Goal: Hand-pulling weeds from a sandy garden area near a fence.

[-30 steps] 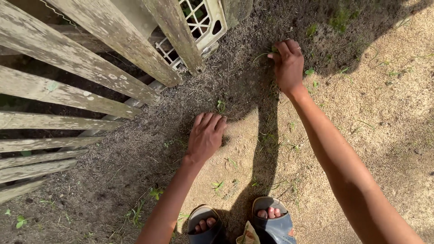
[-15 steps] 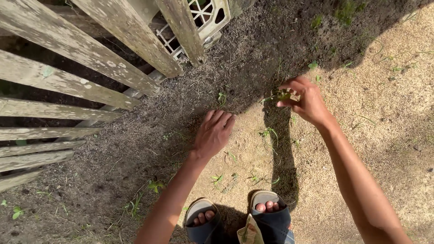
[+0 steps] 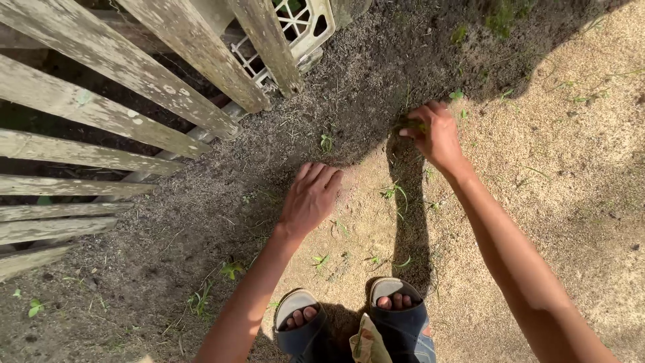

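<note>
Sandy ground (image 3: 557, 175) beside the weathered fence (image 3: 101, 114): the right hand (image 3: 435, 134) is dropping back down, fingers pinching a green weed (image 3: 411, 125), while the left hand (image 3: 310, 196) is resting flat and released.

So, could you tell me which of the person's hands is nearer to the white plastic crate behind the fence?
The right hand, pinching small green weeds, lies below and right of the white crate. The left hand rests flat on the soil, farther below it.
</note>
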